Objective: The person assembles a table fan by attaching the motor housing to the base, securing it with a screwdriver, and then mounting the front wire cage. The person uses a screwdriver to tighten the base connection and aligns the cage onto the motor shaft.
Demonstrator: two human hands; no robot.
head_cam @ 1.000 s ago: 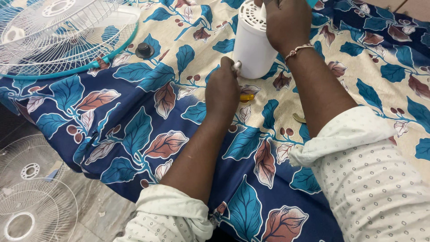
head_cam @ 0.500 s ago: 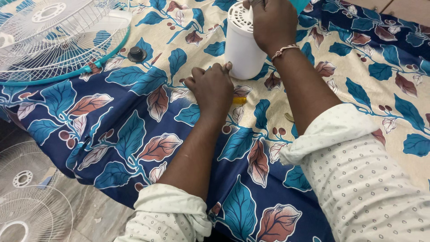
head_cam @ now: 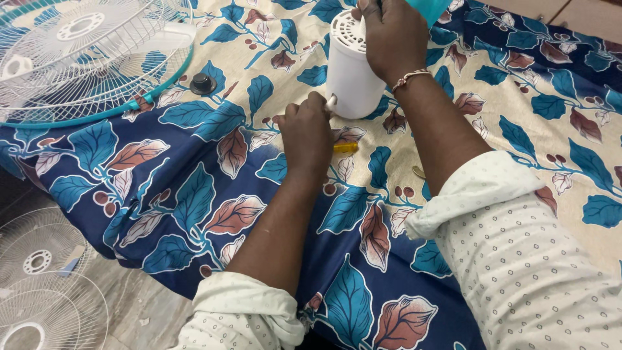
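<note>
Right hand [head_cam: 389, 35], at twelve o'clock in the view, is closed over the top and far side of the white cylindrical housing [head_cam: 350, 71], fingers wrapped round it; the grip appears meant to steady the housing, which stands upright on the cloth with its vented cap facing up. Left hand [head_cam: 308, 133], near the centre, is curled into a loose fist, its fingertips pinching a small pale object [head_cam: 332, 101] against the housing's lower wall; what the object is cannot be told. A yellow-handled tool [head_cam: 345, 148] lies on the cloth just beside the left hand at about four o'clock from it, partly hidden by the hand. A black knob [head_cam: 203, 83] rests apart at ten o'clock from that hand, next to the teal-rimmed wire fan guard [head_cam: 97, 65] lying flat at the upper left. All rest on a leaf-patterned cloth [head_cam: 194, 194] covering the work surface. Two more white wire guards [head_cam: 45, 285] lie on the floor at eight o'clock.
</note>
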